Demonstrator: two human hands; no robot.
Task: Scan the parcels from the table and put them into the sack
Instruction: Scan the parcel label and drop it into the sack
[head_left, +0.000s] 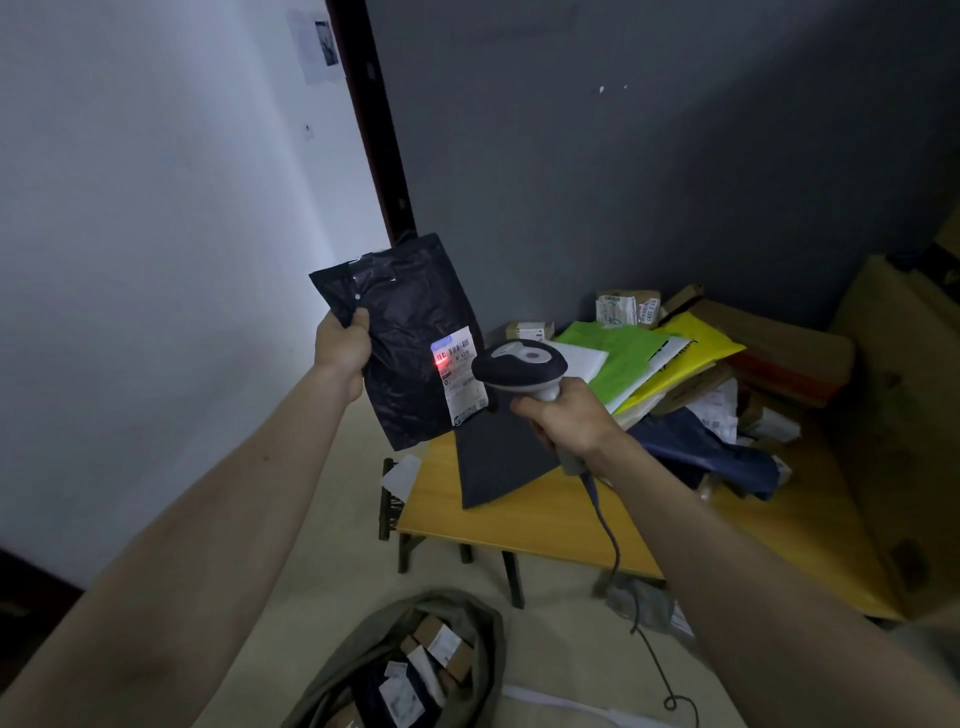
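Here I am seeing the left hand gripping a black parcel at mid-frame, its white label catching a red glow. The right hand is curling round the scanner. More parcels are lying on the table at right; the sack is gaping at bottom centre.

The black parcel was thin crinkled plastic film with a faint sheen, and its white label looked like smooth paper. The scanner had a hard moulded plastic shell, matt dark with a smooth grey inlay. The bench top was smooth yellowish wood-look board. The sack was dull grey-green cloth. The green mailer and yellow mailer were smooth plastic.
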